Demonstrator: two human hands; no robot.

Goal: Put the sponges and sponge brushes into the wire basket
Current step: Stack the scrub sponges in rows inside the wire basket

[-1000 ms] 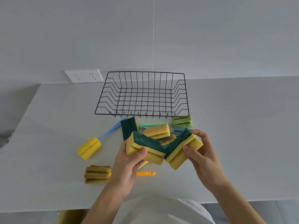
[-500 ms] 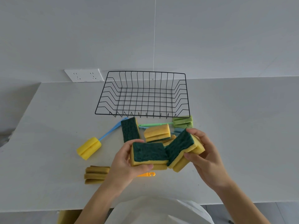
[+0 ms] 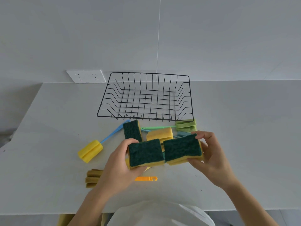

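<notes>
Sponges sit in both hands above the near part of the white desk (image 3: 236,128), green scouring sides up. The left hand (image 3: 120,167) has its grip closed on one yellow-and-green sponge (image 3: 145,152), thumb on the far edge and fingers under the near edge. The right hand (image 3: 213,159) has its grip closed on a second sponge (image 3: 182,147), fingertips on its far right corner and thumb against the near yellow edge. The two held sponges meet at their inner edges, side by side.

Behind them on the desk stands another green-topped sponge (image 3: 132,130), tilted on its side, and a yellow sponge (image 3: 160,134) lies just right of it. A yellow-headed sponge brush (image 3: 90,150) with a blue handle lies to the left, its handle running up toward the basket. A green sponge brush (image 3: 185,125) lies just in front of the basket's near right corner, its handle pointing left. A bit of pale blue sponge (image 3: 181,134) shows beyond the right hand's sponge. An olive-brown sponge brush head (image 3: 92,177) lies near the left wrist, and an orange handle end (image 3: 146,178) shows under that hand.

The black wire basket (image 3: 145,117) stands further back, near the wall, with nothing in it. A white wall socket (image 3: 86,76) is to its left
</notes>
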